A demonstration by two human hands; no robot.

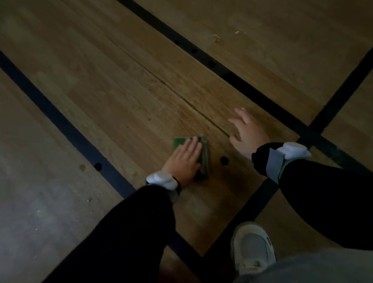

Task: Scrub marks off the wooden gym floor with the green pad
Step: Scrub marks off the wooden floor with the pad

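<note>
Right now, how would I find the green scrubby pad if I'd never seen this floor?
Start at the wooden floor and find the two long dark lines running across it. Between them, near the bottom, the left hand presses flat on the pad. It is the only green thing there, a small rectangle peeking out beside the fingers, while the right hand rests on bare wood.

A left hand (183, 161) covers most of the green pad (204, 156), hiding whatever floor lies beneath. The white shoe (251, 249) is partly hidden behind a grey trouser leg (317, 270), itself cut off at the bottom edge. The right hand's (249, 133) fingers appear motion-blurred.
</note>
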